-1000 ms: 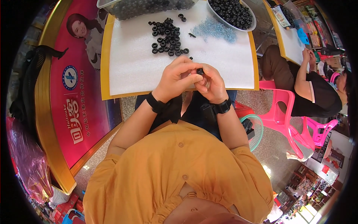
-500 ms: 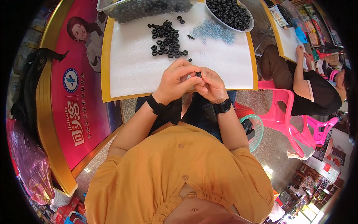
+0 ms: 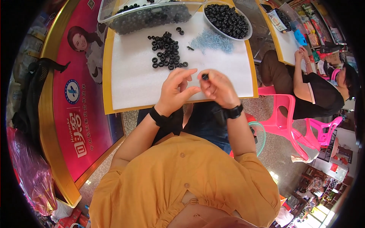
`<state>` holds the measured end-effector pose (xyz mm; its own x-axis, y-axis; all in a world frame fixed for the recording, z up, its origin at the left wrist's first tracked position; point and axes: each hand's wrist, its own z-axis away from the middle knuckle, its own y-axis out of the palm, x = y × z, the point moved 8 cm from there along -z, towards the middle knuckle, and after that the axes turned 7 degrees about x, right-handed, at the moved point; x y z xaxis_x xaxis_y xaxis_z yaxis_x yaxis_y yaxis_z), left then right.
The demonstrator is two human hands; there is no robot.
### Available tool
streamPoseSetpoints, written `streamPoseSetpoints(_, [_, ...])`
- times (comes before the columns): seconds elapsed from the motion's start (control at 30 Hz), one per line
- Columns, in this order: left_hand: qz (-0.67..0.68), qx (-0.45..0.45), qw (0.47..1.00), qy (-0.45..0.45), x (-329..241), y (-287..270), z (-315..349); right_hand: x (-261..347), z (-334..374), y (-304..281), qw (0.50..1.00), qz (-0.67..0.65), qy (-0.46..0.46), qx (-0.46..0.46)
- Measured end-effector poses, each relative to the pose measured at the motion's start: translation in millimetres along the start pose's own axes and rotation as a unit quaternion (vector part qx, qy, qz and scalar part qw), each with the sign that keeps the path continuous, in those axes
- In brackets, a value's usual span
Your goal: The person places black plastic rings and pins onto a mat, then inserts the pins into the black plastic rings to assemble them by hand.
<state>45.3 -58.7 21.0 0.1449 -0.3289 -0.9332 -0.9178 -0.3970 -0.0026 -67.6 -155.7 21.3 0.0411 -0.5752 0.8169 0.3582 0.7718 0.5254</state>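
Note:
My right hand (image 3: 221, 88) pinches a small black ring-shaped part (image 3: 205, 76) between thumb and fingertips, just above the near edge of the white-topped table (image 3: 129, 81). Beside it my left hand (image 3: 175, 90) has its thumb and index finger stretched apart, with nothing visible between them. Beyond the hands lies a loose heap of black ring parts (image 3: 167, 51), some upright, some tipped. A tiny black piece (image 3: 190, 48) lies right of the heap. Farther right spreads a patch of tiny pale-blue bits (image 3: 213, 41).
A clear plastic tub (image 3: 146, 23) full of black parts stands at the far left. A round clear bowl (image 3: 248, 35) of black rings is at the far right. Right of me are a pink plastic chair (image 3: 289, 110), a green basket (image 3: 260, 138) and a seated person (image 3: 315, 89) at another table.
My hands have come apart. The right one has drawn away to the right with the black ring part, and the left has let go of it. The view has shifted slightly.

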Motion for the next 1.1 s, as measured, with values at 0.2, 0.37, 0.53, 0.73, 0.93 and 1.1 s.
streamPoseSetpoints(0.2, [-0.022, 0.011, 1.0, 0.0, -7.5, 3.9, -3.5, 122.5, -31.5, -83.0, 0.916, 0.312, -0.142, -0.21])
streamPoseSetpoints(0.37, [-0.047, 0.016, 0.999, 0.005, -13.3, 4.5, -5.2, 186.9, -72.6, -154.3, 0.722, 0.55, -0.204, -0.367])
streamPoseSetpoints(0.53, [-0.046, 0.039, 0.998, -0.001, -11.5, 6.8, -4.0, 194.0, -95.3, -157.8, 0.603, 0.697, -0.131, -0.365])
streamPoseSetpoints(0.73, [-0.051, 0.036, 0.998, -0.002, -10.8, 6.4, -4.7, 177.7, -93.4, -81.6, 0.589, 0.723, -0.221, -0.287])
streamPoseSetpoints(0.93, [-0.058, 0.029, 0.998, 0.003, -11.8, 6.9, -5.8, 108.3, -144.0, -21.3, 0.644, 0.741, -0.13, -0.14])
streamPoseSetpoints(1.1, [-0.062, 0.023, 0.998, 0.004, -13.7, 5.9, -5.0, 90.8, -167.7, -10.6, 0.619, 0.774, -0.061, -0.114])
